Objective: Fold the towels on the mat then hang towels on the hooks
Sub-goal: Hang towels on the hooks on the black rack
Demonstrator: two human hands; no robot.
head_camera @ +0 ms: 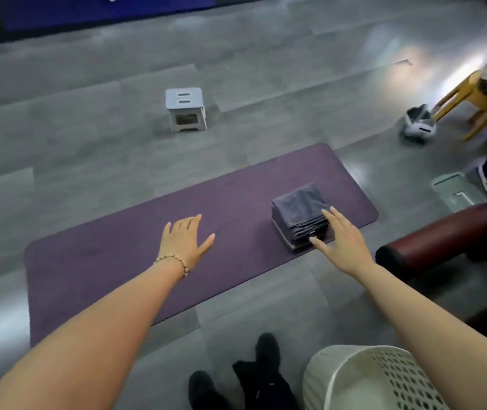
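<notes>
Nearest the lens, a white perforated basket [339, 350] sits at the lower right beside the person's dark shoes [266, 347]. The right fingers [329, 217] are straight and spread, gripping nothing. Their tips lie at the near edge of the stack of folded grey towels [298, 205], but it cannot be told whether they touch it or stop just short. The right hand [342, 238] behind them is flat, palm down. The left fingers [191, 221] are likewise straight and empty, and the left hand [183, 238] hovers over bare mat, well apart from the stack.

The towels are squared into one pile on the right part of the purple mat [112, 261], so folding looks done or nearly so. The step in hand seems to be taking up the pile for hanging. That would call for the fingers to close around the stack, or peel off the top towel, without spilling the layers. No hooks are in view.

The mat lies on a grey plank floor [74, 137]. A small grey folding stool [185, 109] stands beyond it, a maroon padded roll [443, 235] lies to the right, and a wooden chair [470, 96] and a white shoe [418, 127] are farther off.
</notes>
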